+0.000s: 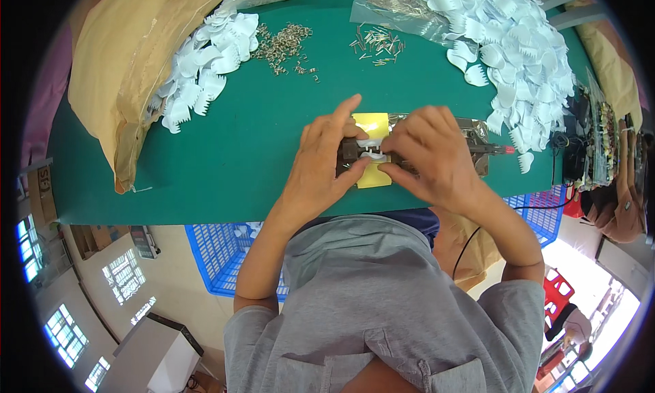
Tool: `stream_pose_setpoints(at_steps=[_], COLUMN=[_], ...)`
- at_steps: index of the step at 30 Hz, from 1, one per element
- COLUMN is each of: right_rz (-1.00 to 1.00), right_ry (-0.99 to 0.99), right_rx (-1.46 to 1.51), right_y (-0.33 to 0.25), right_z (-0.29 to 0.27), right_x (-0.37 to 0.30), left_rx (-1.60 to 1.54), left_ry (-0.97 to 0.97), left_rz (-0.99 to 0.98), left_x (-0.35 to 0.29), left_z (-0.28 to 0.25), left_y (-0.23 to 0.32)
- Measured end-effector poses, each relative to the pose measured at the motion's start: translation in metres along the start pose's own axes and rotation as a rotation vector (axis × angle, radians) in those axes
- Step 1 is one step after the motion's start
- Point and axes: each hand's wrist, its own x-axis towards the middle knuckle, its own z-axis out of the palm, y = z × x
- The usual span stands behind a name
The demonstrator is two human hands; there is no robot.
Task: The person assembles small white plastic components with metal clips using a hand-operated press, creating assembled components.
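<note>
At the near middle of the green table, both hands meet over a small bench fixture with yellow plates. White toothed hair claw clip pieces sit at its centre, between my fingertips. My left hand presses on them from the left with thumb and fingers, index finger raised. From the right, my right hand is closed in a pinch at the same spot; its fingers hide whatever is in it. A dark lever with a red tip sticks out right of the fixture.
White clip halves lie in a left pile and a larger right pile. Small metal springs and thin pins are heaped at the back. A brown sack stands left; a blue basket sits below the table edge.
</note>
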Motion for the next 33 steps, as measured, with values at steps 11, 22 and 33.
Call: stream_pose_setpoints(at_steps=[11, 22, 33], right_rz=[-0.114, -0.08, -0.055], right_ry=[0.18, 0.219, 0.245], right_rx=[-0.053, -0.054, -0.04], right_y=[0.001, -0.005, 0.0], right_z=[0.028, 0.027, 0.03], right_x=[-0.009, -0.011, -0.012], left_rx=[-0.031, -0.084, -0.103], left_ry=[0.015, 0.062, 0.136], left_rz=[0.003, -0.011, -0.029], left_x=[0.003, 0.0, 0.004], left_z=[0.004, 0.008, 0.019], left_y=[0.0, -0.003, 0.0])
